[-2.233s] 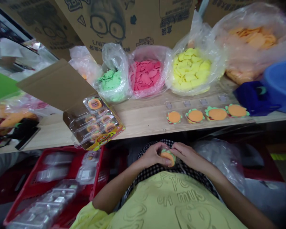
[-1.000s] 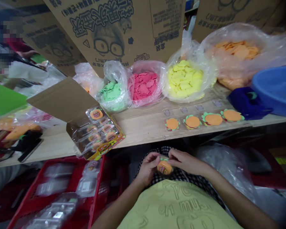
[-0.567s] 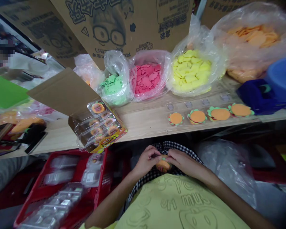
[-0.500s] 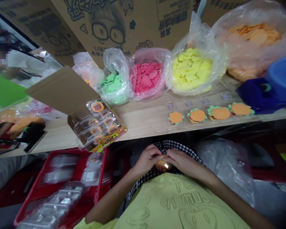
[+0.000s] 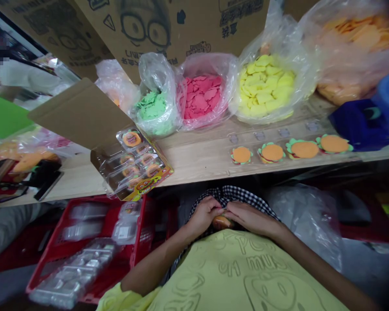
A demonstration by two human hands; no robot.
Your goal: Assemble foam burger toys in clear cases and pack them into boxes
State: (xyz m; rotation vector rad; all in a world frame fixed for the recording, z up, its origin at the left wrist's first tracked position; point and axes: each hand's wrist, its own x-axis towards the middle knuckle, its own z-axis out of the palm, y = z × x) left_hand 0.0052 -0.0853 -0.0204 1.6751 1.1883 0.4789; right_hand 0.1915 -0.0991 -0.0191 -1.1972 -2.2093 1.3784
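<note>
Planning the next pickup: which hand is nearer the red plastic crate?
Left. The left hand sits right of the red plastic crate, apart from it; the right hand lies farther right, beyond the left.

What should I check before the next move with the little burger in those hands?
1. Toy burger held by both hands: ok, the left hand and right hand press on it together.
2. Burger layers lined up: cannot tell, the fingers hide most of it.
3. Row of four burgers on the wooden shelf: ok, all lie flat.
4. Clear plastic trays in the red basket: ok, several are there, beside the left arm.
5. Bag of pink pieces: ok, open at the top.
</note>
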